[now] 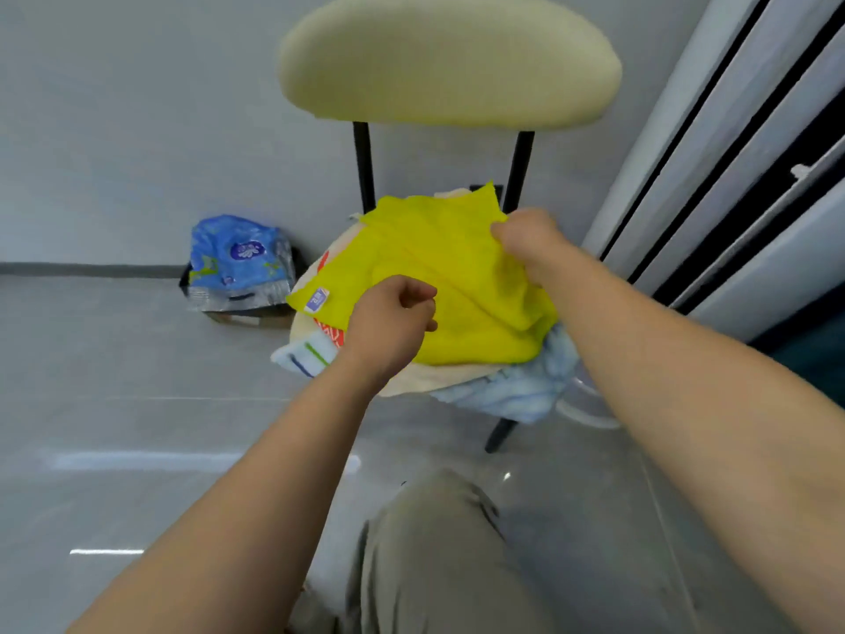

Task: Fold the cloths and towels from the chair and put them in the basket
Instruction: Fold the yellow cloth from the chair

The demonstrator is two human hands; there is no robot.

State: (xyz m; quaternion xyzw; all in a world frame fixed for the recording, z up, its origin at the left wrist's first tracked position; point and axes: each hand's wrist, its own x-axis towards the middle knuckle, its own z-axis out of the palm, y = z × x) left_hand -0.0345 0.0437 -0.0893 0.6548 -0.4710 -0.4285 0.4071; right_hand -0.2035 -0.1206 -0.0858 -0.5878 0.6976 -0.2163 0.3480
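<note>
Watching the head feed from my desk here. The yellow cloth (457, 276) is lying on top of the pile on the chair (450, 61) seat, partly spread, with its little white label (317, 299) at the left corner. The right hand (526, 240) has its fingers curled onto the cloth's far right edge, pinching it. The left hand (393, 313) is balled up on the near left part of the cloth, fingers tucked in; I honestly can't tell if any fabric is caught in there.

Under the yellow one I can see a striped white towel (302, 354) poking out left, a red and white cloth (330, 332), and a pale blue cloth (516, 391) drooping off the seat's front. A blue plastic pack (237, 263) sits on the floor by the wall.
</note>
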